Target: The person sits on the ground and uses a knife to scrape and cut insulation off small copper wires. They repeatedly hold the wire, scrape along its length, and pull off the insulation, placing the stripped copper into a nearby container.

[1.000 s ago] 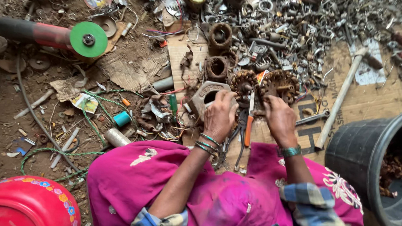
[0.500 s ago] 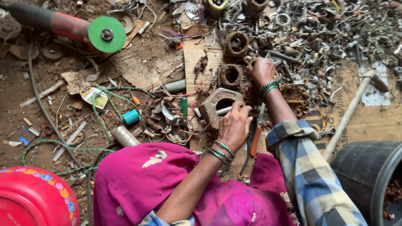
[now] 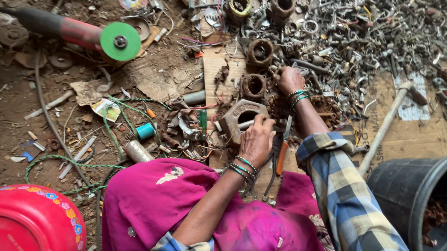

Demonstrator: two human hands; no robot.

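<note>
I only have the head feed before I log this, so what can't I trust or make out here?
- Head view: fingers of the left hand curl over the grey hexagonal metal housing, hiding the contact.
- The right hand covers whatever it touches in the tangled pile of small metal scrap.
- The round black plastic bucket is cut off by the right edge; its rusty contents are indistinct.
- The small scrap pieces cannot be told apart.

The left hand (image 3: 257, 140) covers whatever its fingers pinch at the grey metal block (image 3: 236, 119). The right hand (image 3: 289, 79) sinks its fingertips into the scrap pile (image 3: 360, 41) (too fine a tangle to sort piece from piece). The black tub (image 3: 409, 186) and red basin (image 3: 19, 222) run off the frame's edge, as does the grinder (image 3: 80, 31) handle.
</note>
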